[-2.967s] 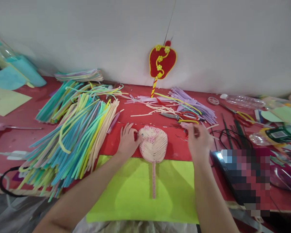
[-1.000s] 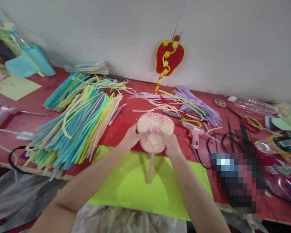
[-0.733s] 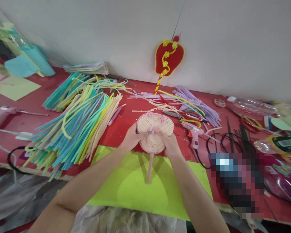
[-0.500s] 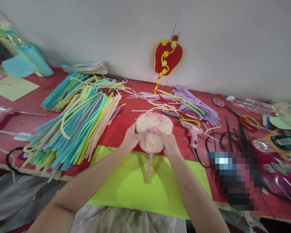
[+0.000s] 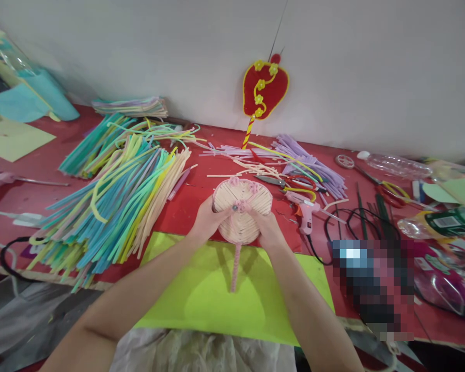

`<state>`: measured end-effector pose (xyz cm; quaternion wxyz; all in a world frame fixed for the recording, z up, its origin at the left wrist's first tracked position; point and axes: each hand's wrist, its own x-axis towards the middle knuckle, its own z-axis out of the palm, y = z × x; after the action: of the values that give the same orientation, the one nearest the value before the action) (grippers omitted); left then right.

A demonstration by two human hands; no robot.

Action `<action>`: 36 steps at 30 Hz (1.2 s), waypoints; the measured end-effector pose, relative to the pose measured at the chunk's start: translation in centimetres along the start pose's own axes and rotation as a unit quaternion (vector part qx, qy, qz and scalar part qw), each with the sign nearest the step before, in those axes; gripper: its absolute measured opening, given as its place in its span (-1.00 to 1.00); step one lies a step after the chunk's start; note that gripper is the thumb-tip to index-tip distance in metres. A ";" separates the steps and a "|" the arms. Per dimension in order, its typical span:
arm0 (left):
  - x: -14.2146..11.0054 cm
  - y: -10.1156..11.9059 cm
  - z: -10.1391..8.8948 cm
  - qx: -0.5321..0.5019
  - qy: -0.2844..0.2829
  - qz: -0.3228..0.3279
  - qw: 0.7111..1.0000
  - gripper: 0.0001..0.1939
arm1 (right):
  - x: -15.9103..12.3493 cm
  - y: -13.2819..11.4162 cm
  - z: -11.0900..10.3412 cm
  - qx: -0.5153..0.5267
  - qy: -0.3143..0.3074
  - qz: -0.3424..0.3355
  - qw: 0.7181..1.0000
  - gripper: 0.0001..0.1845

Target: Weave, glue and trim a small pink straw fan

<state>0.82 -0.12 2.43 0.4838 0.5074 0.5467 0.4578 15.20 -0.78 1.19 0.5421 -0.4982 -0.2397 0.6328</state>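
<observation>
Between my two hands is a pale pink hand fan (image 5: 240, 227) made of fuzzy pipe cleaners, with small pink flowers on its face and a twisted pink handle (image 5: 235, 266) pointing down toward me. My left hand (image 5: 211, 218) grips its left edge, thumb lying on the face by the middle flower. My right hand (image 5: 269, 225) holds the right edge, its thumb also reaching the middle flower. The other fingers are hidden behind the fan. Below it lies a bright yellow-green sheet (image 5: 194, 305) at the table's front edge.
On the left lies a big heap of coloured pipe cleaners (image 5: 112, 206). Purple pipe cleaners (image 5: 313, 170), pliers (image 5: 271, 181), a pink glue gun (image 5: 305, 214) and scissors (image 5: 393, 191) are on the right. A red fan (image 5: 265, 90) leans against the wall. Bottles (image 5: 395, 165) stand farther right.
The whole view has shifted slightly, so things appear a little farther left. Both hands keep the same hold on the fan, thumbs still at the middle flower.
</observation>
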 end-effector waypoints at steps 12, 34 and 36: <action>-0.8 0.5 0.4 -0.011 -0.005 0.042 0.999 -0.45 | -0.5 -0.2 0.3 0.039 0.004 -0.011 0.999 -0.61; -1.0 0.0 0.8 -0.033 -0.028 0.055 0.998 -0.41 | 0.1 0.1 0.1 0.069 0.086 -0.050 0.993 -0.55; -1.2 -0.2 0.8 -0.019 0.002 0.100 0.995 -0.37 | 0.1 -0.1 0.2 0.086 0.099 -0.062 0.989 -0.55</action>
<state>1.65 -1.34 2.25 0.4441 0.5498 0.4853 0.5147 15.07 -0.58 1.36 0.6420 -0.4940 -0.1596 0.5642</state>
